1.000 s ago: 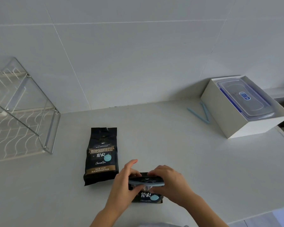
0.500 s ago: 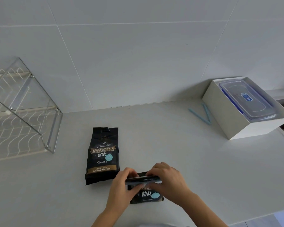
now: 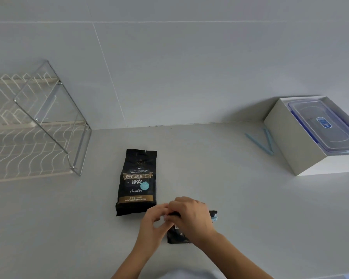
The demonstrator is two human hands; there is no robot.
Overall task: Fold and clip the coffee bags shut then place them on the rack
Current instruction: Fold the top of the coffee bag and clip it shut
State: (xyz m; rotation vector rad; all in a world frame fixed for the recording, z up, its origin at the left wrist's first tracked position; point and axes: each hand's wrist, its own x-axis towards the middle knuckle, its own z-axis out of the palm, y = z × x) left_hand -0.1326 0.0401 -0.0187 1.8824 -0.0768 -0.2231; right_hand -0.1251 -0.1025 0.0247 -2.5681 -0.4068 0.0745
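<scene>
A black coffee bag (image 3: 137, 183) lies flat on the counter, its top unfolded and without a clip. A second black coffee bag (image 3: 175, 236) lies near the front edge, mostly covered by my hands. My right hand (image 3: 191, 218) presses down over its folded top, where the end of a light blue clip (image 3: 215, 218) pokes out on the right. My left hand (image 3: 153, 222) pinches the left end of that fold. The wire rack (image 3: 38, 125) stands at the far left against the wall.
A spare light blue clip (image 3: 260, 140), spread in a V, lies by the wall at right. Beside it a white box (image 3: 302, 146) holds a clear lidded container (image 3: 322, 123). The counter's front edge runs just below my forearms.
Both hands have lowered the folded bag top down toward the counter. The right hand now covers the clip, and only its right end shows.
</scene>
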